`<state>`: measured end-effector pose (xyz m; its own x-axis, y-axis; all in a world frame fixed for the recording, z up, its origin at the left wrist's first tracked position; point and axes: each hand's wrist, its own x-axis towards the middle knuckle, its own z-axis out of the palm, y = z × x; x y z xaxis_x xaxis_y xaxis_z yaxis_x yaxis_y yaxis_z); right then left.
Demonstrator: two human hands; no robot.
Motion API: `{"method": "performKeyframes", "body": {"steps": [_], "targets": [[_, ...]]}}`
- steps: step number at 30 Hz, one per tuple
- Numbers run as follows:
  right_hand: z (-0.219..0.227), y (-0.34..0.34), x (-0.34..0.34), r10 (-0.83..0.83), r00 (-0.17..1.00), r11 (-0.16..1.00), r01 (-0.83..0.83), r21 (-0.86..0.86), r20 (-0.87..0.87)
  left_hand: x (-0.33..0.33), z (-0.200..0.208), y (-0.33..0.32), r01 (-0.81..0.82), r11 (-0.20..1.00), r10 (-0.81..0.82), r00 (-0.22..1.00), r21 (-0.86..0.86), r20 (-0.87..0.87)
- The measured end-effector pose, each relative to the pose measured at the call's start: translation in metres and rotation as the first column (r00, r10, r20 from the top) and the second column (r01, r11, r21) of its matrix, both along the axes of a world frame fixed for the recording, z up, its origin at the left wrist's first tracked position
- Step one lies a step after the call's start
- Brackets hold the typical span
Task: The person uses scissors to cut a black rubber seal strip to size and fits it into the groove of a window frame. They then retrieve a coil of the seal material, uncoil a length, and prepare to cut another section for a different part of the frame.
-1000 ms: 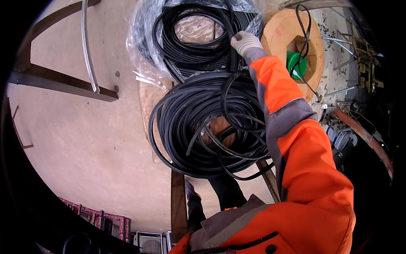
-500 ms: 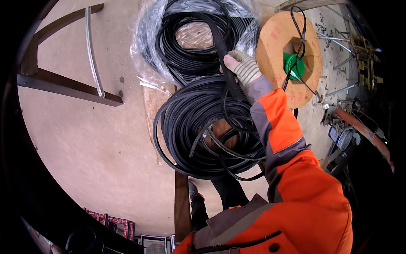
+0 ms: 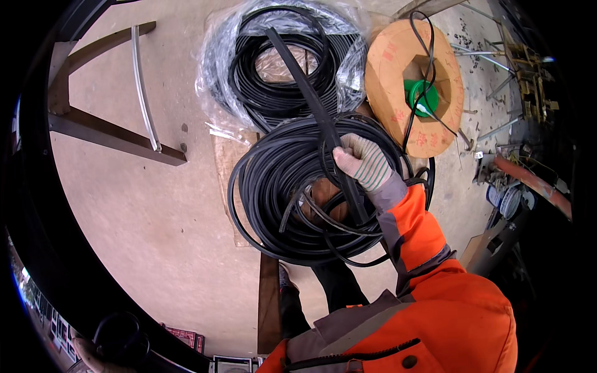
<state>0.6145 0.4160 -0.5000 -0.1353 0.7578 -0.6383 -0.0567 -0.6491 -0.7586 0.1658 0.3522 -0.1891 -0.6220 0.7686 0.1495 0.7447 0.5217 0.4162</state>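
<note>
My right hand (image 3: 364, 163), in a whitish glove with green stripes, is closed round a flat black rubber strip (image 3: 303, 84). The strip slants from over the far coil down to the near coil. Beneath my hand lies the near coil of black rubber strip (image 3: 258, 186), with loose loops and cut ends on top. The far coil of black strip (image 3: 249, 87) sits in crumpled clear plastic wrap (image 3: 214, 81). At the lower left edge, my left hand (image 3: 90, 355) shows only in part, beside a dark looped thing (image 3: 122, 339); its fingers are too hidden to read.
A brown cardboard reel (image 3: 388, 68) at the far right holds a green roll (image 3: 429, 96) and a thin black cord. A brown metal frame (image 3: 118, 133) with a pale curved strip (image 3: 144, 93) stands at left. Tools and metal parts (image 3: 513, 199) lie at right.
My right hand has come nearer to me with the black rubber strip, from the far coil's edge to over the near coil. The strip's far end now shows over the far coil.
</note>
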Motion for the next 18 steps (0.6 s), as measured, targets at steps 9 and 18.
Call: {"method": "performKeyframes", "body": {"steps": [9,18], "targets": [[-0.054,-0.16,-0.025,0.548,0.706,0.837,-0.461,-0.297,0.449,0.003,0.002,-0.002,-0.009,1.0,0.01,0.999,-0.017,0.046],[-0.167,-0.234,0.024,0.583,0.357,0.761,0.076,-0.644,0.73,0.0,0.002,-0.003,-0.006,1.0,0.006,1.0,-0.015,0.008]]}}
